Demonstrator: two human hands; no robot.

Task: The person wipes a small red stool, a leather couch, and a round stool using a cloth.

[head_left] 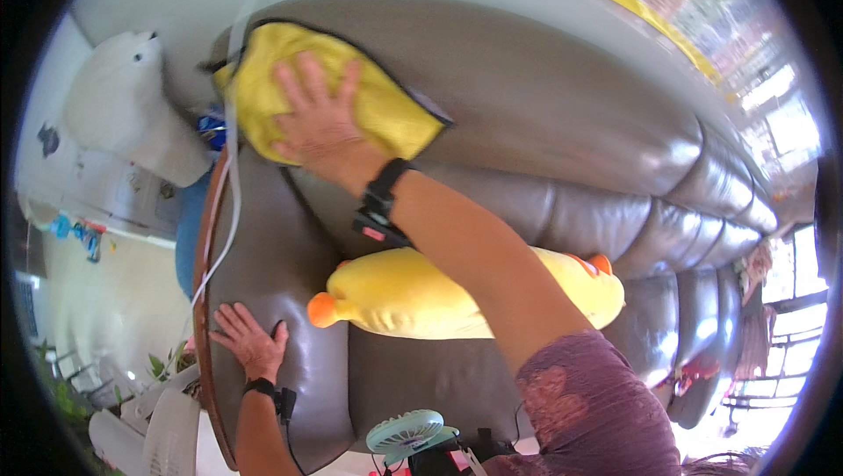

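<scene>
My right hand (323,120) lies with spread fingers on a yellow cloth (395,116) with a dark edge, pressed against the top of the brown leather sofa's backrest (527,98). My left hand (250,344) rests open and flat on the sofa's left armrest (281,265), holding nothing. Below my right forearm, a long yellow plush toy (413,300) with orange ends lies across the seat. My forearm hides part of its middle.
A white plush bear (123,107) stands beyond the armrest at left. A white cable (234,177) hangs down over the sofa's left end. A small green fan (406,432) is close in front of me. White chairs (171,428) stand at lower left.
</scene>
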